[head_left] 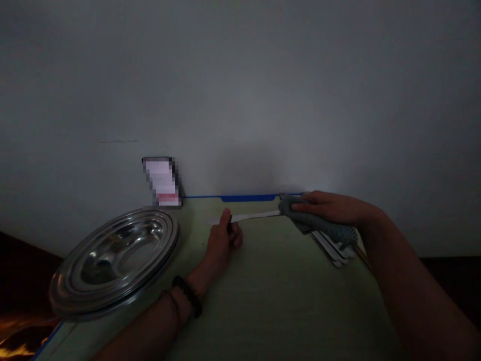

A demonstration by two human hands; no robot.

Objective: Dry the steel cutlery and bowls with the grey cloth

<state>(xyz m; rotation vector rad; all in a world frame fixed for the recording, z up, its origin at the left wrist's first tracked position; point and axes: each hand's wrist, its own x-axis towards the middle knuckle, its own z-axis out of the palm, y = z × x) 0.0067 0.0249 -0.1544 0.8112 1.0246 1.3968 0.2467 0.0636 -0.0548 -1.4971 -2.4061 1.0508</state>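
Note:
My left hand (224, 239) is closed in a pinch on a long thin metal utensil (251, 216), perhaps a knife, held level above the pale green table (270, 296). A dark bead bracelet circles that wrist. My right hand (330, 206) grips a grey cloth (319, 224) wrapped around the utensil's right end. Beneath the cloth lies a stack of flat white and dark pieces (334, 249), too dim to identify.
A stack of shiny steel plates (116, 260) sits at the table's left, overhanging its edge. A phone (162, 181) leans on the white wall behind. Blue trim (244, 197) marks the table's far edge. The room is dim.

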